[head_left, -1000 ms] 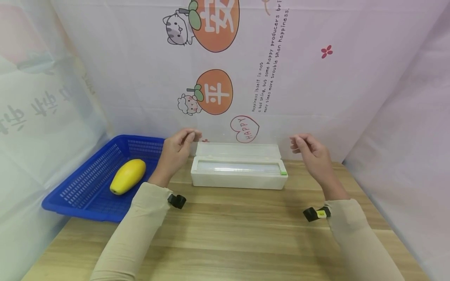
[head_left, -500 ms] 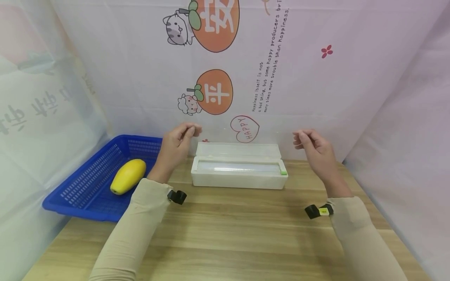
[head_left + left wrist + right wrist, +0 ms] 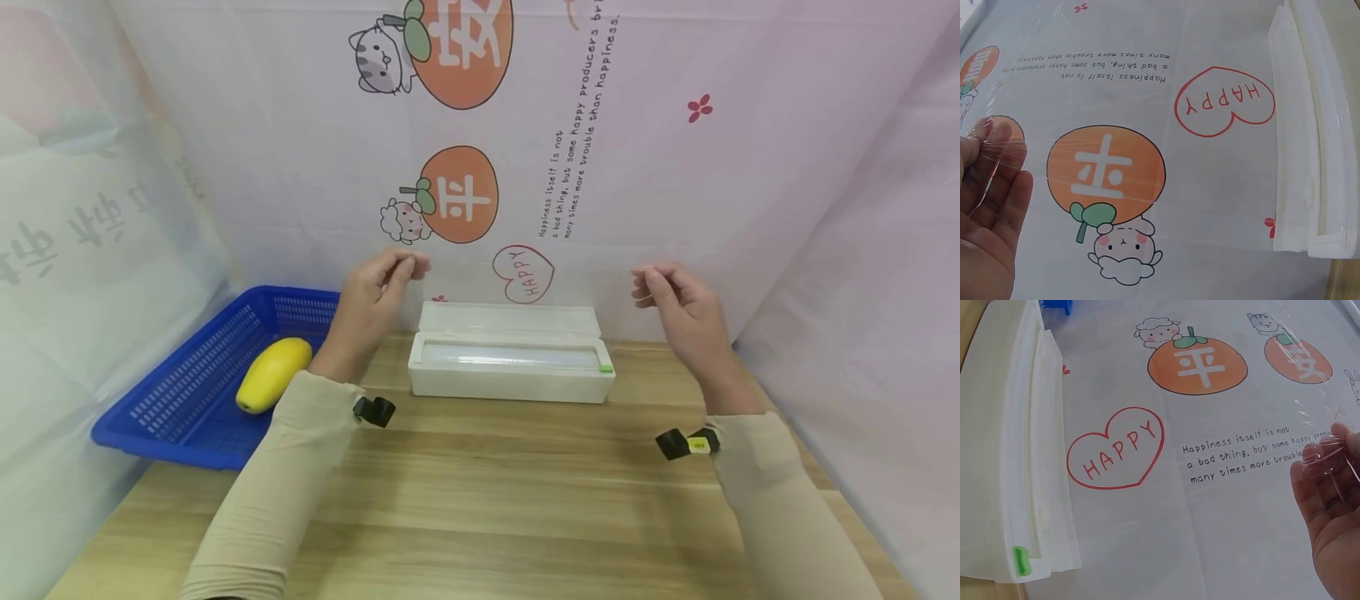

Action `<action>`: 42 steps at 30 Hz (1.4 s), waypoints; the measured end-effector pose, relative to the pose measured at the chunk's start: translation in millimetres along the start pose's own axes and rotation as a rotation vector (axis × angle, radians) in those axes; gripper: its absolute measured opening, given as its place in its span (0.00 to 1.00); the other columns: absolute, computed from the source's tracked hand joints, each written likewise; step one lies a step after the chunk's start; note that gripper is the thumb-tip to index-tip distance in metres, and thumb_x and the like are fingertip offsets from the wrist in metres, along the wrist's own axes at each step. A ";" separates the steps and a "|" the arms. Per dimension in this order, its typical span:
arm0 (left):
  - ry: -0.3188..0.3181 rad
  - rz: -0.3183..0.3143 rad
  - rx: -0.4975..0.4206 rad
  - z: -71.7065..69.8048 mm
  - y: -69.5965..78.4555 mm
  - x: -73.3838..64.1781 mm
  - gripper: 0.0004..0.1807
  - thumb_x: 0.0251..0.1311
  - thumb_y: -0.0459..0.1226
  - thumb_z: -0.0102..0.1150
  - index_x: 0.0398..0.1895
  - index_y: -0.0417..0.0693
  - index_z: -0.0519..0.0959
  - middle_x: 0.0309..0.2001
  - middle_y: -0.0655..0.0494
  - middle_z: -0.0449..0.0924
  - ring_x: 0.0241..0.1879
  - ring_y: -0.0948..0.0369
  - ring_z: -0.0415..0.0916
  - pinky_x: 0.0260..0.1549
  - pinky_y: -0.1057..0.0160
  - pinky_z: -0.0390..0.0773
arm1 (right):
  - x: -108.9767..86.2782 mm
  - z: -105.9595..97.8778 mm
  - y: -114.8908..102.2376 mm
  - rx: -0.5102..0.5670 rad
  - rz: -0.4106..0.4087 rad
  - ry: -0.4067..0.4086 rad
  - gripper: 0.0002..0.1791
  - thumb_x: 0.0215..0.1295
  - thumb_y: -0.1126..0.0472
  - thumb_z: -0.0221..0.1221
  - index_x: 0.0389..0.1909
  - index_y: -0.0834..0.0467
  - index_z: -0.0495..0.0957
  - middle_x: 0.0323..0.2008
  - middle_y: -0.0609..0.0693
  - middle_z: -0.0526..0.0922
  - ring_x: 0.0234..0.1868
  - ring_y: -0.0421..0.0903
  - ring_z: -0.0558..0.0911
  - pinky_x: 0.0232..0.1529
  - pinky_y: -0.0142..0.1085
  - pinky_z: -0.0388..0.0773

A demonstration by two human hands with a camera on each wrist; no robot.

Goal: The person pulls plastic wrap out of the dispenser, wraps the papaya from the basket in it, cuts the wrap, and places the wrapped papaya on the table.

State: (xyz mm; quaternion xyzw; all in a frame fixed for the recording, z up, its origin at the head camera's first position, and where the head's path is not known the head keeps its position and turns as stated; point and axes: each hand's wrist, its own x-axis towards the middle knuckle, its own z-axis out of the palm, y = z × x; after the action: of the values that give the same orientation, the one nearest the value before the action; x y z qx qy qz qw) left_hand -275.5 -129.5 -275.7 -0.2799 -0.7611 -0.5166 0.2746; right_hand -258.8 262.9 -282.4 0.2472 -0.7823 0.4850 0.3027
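Note:
A clear sheet of cling film (image 3: pixel 1321 464) spans the space between my two raised hands, mostly too transparent to see in the head view. My left hand (image 3: pixel 373 300) pinches one corner between thumb and fingers, up and left of the white cling film box (image 3: pixel 512 386). On the other side, my right hand (image 3: pixel 692 321) pinches the opposite corner, up and right of the box. The box's lid (image 3: pixel 510 320) stands raised at the back, and a film roll (image 3: pixel 513 357) shows inside. A green slider (image 3: pixel 606 368) sits at its right end.
Left of the box, a blue plastic basket (image 3: pixel 176 396) holds a yellow oblong fruit (image 3: pixel 273 375). Wooden tabletop (image 3: pixel 495 492) lies in front of the box. Printed white cloth (image 3: pixel 622 183) hangs close behind, with more cloth at both sides.
Both hands have risen above the box with the cling film pinched in them. The right hand has also shifted to the right. The box and fruit stay put.

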 end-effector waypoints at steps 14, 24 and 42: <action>-0.002 0.123 0.069 -7.9 8.2 11.9 0.13 0.77 0.36 0.47 0.47 0.39 0.82 0.43 0.53 0.84 0.45 0.61 0.81 0.49 0.64 0.80 | 9.7 -5.7 -11.5 0.005 0.002 0.037 0.16 0.79 0.62 0.49 0.50 0.71 0.78 0.39 0.48 0.82 0.39 0.44 0.82 0.43 0.27 0.80; 0.016 0.178 0.088 -11.5 12.8 17.1 0.13 0.77 0.35 0.46 0.48 0.39 0.82 0.42 0.52 0.84 0.44 0.60 0.81 0.48 0.61 0.81 | 16.9 -8.9 -16.1 0.004 -0.026 0.039 0.15 0.79 0.62 0.49 0.50 0.69 0.79 0.38 0.53 0.81 0.38 0.43 0.82 0.42 0.27 0.80; 0.032 0.248 0.074 -15.3 24.0 28.4 0.12 0.76 0.31 0.48 0.46 0.34 0.81 0.42 0.49 0.85 0.42 0.57 0.82 0.46 0.61 0.81 | 27.9 -15.9 -20.5 0.013 -0.049 0.069 0.15 0.78 0.63 0.50 0.49 0.72 0.79 0.37 0.58 0.81 0.37 0.45 0.82 0.41 0.28 0.80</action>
State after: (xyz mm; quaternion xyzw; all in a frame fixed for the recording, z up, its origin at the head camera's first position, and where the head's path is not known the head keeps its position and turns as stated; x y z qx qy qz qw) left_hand -276.1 -132.4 -235.7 -0.3533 -0.7345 -0.4548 0.3589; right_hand -260.5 266.4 -244.5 0.2515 -0.7618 0.4909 0.3398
